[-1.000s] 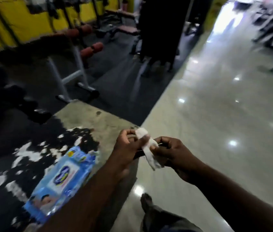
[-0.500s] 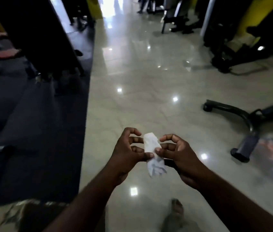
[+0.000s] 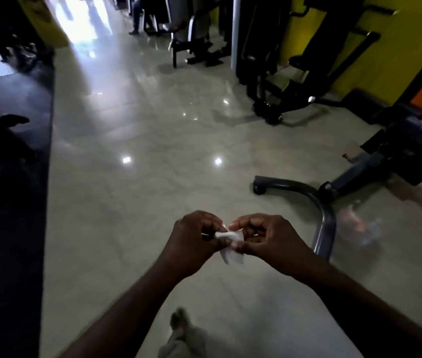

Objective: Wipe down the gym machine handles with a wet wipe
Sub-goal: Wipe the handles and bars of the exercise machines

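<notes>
A small white wet wipe point(image 3: 230, 245) is bunched between both hands in front of me, low in the view. My left hand point(image 3: 195, 237) pinches its left side with curled fingers. My right hand point(image 3: 269, 239) pinches the right side, thumb and fingertips on the wipe. A loose corner of the wipe hangs below the fingers. No machine handle is near the hands.
A dark curved machine base point(image 3: 308, 200) lies on the glossy floor just right of my hands. Black gym machines point(image 3: 277, 81) stand at the back right by a yellow wall. A dark mat point(image 3: 11, 202) runs along the left. My foot point(image 3: 178, 321) shows below.
The view has swung right, away from the wipe pack and the bench. Both hands have closed in and bunched the wipe smaller between the fingers.
</notes>
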`<state>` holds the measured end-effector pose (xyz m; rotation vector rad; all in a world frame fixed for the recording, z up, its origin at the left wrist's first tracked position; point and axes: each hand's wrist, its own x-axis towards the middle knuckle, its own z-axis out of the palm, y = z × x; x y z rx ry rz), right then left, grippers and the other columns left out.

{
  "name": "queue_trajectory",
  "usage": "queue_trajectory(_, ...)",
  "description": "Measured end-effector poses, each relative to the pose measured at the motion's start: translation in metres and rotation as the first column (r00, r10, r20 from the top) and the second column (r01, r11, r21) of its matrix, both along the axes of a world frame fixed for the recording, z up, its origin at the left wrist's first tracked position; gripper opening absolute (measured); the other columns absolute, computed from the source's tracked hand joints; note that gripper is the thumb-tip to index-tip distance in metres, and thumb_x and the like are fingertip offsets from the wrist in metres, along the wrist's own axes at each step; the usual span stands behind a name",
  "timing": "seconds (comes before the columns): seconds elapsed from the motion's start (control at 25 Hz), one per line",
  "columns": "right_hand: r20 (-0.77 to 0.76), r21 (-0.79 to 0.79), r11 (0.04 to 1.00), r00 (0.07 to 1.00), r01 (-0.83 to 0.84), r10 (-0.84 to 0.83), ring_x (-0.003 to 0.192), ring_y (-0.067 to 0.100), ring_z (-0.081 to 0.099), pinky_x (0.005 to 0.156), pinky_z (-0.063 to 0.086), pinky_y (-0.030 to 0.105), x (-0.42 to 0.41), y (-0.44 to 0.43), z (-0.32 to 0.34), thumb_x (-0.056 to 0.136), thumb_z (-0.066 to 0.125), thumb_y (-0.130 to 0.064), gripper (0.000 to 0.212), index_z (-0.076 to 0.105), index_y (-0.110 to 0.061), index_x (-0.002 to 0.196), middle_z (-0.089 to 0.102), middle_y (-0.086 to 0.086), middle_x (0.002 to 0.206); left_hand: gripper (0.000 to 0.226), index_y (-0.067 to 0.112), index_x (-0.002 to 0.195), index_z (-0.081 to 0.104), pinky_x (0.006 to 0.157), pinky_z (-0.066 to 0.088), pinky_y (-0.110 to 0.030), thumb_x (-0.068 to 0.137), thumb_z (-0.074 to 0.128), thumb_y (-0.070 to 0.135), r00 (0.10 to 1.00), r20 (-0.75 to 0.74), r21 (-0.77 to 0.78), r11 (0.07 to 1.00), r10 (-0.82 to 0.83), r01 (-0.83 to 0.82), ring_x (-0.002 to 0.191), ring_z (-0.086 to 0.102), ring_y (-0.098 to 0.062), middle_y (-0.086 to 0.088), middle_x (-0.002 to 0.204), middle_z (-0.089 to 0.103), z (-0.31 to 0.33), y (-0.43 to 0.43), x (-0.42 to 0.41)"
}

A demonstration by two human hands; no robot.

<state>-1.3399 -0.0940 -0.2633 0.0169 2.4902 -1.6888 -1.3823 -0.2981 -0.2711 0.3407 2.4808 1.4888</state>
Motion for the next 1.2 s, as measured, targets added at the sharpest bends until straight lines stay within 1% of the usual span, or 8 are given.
queue_trajectory(0.16, -0.063, 0.196, 0.980, 0.998, 0.044, -0.033, 0.077, 0.007, 0.071, 0.070, 0.058, 0.028, -0.115, 0.031, -0.007, 0.070, 0.094, -0.035, 0.022, 0.077, -0.027, 0.082, 0.076, -0.013, 0.092, 0.021, 0.035, 0.071, 0.076, 0.071, 0.055, -0.022, 0.077, 0.091, 0.022, 0.993, -0.019, -0.020, 0.993, -0.120, 0.120, 0.081, 0.072, -0.001, 0.018, 0.088, 0.076, -0.006, 0.027, -0.130)
queue_trajectory(0.28, 0.014, 0.027, 0.976, 0.976, 0.218, -0.218, 0.073, 0.009, 0.071, 0.072, 0.055, 0.031, -0.216, 0.055, -0.005, 0.076, 0.091, -0.016, 0.026, 0.065, -0.018, 0.072, 0.077, -0.013, 0.083, 0.016, 0.026, 0.077, 0.075, 0.066, 0.054, -0.028, 0.083, 0.085, 0.015, 0.977, 0.019, 0.018, 0.977, -0.214, 0.213, 0.073, 0.073, -0.013, 0.007, 0.075, 0.076, -0.001, 0.047, -0.250)
queue_trajectory(0.44, 0.088, -0.212, 0.903, 0.928, 0.374, -0.363, 0.057, 0.008, 0.041, 0.058, 0.035, 0.028, -0.336, 0.084, 0.013, 0.079, 0.086, -0.009, 0.033, 0.054, -0.014, 0.072, 0.049, -0.007, 0.058, 0.014, 0.022, 0.079, 0.074, 0.073, 0.057, -0.034, 0.083, 0.082, 0.011, 0.952, -0.003, 0.069, 0.950, -0.305, 0.305, 0.069, 0.071, -0.013, 0.004, 0.072, 0.076, 0.026, 0.094, -0.399)
queue_trajectory(0.6, 0.054, -0.277, 0.808, 0.848, 0.520, -0.527, 0.066, 0.025, 0.062, 0.060, 0.052, 0.038, -0.445, 0.129, 0.023, 0.083, 0.085, -0.013, 0.022, 0.066, -0.005, 0.093, 0.069, 0.013, 0.074, 0.011, 0.026, 0.088, 0.073, 0.079, 0.059, -0.043, 0.085, 0.082, 0.020, 0.946, -0.019, 0.069, 0.944, -0.323, 0.323, 0.078, 0.074, -0.021, 0.006, 0.073, 0.075, 0.042, 0.144, -0.528)
queue_trajectory(0.72, 0.067, -0.346, 0.756, 0.819, 0.555, -0.570, 0.079, 0.026, 0.071, 0.072, 0.061, 0.044, -0.549, 0.172, 0.022, 0.088, 0.079, -0.010, 0.019, 0.072, -0.006, 0.105, 0.077, 0.016, 0.091, 0.012, 0.028, 0.092, 0.074, 0.074, 0.056, -0.034, 0.086, 0.083, 0.024, 0.951, -0.124, 0.048, 0.956, -0.283, 0.291, 0.076, 0.073, -0.012, 0.010, 0.076, 0.074, 0.044, 0.181, -0.641)
queue_trajectory(0.84, 0.068, -0.393, 0.734, 0.814, 0.553, -0.577, 0.075, 0.018, 0.072, 0.062, 0.060, 0.029, -0.660, 0.220, 0.036, 0.090, 0.076, -0.007, 0.012, 0.074, -0.003, 0.102, 0.076, 0.009, 0.084, 0.018, 0.030, 0.097, 0.074, 0.081, 0.060, -0.034, 0.081, 0.084, 0.031, 0.949, -0.205, 0.033, 0.968, -0.238, 0.250, 0.083, 0.075, -0.008, 0.013, 0.087, 0.078, 0.061, 0.213, -0.755)
queue_trajectory(1.0, 0.032, -0.392, 0.785, 0.860, 0.479, -0.509, 0.075, 0.023, 0.064, 0.067, 0.053, 0.033, -0.840, 0.286, 0.079, 0.089, 0.079, -0.013, 0.007, 0.078, -0.018, 0.084, 0.074, 0.004, 0.078, 0.028, 0.038, 0.100, 0.072, 0.089, 0.062, -0.042, 0.076, 0.087, 0.039, 0.939, -0.292, -0.045, 0.983, -0.181, 0.175, 0.090, 0.074, -0.004, 0.018, 0.099, 0.076, 0.095, 0.243, -0.920)
queue_trajectory(1.2, -0.027, -0.341, 0.839, 0.888, 0.423, -0.458, 0.068, 0.019, 0.071, 0.057, 0.058, 0.028, -1.056, 0.326, 0.127, 0.092, 0.074, -0.010, 0.010, 0.073, -0.005, 0.102, 0.076, 0.011, 0.086, 0.034, 0.033, 0.106, 0.073, 0.092, 0.060, -0.039, 0.078, 0.087, 0.045, 0.941, -0.335, -0.061, 0.998, -0.051, 0.033, 0.091, 0.072, -0.003, 0.019, 0.103, 0.074, 0.112, 0.243, -1.115)
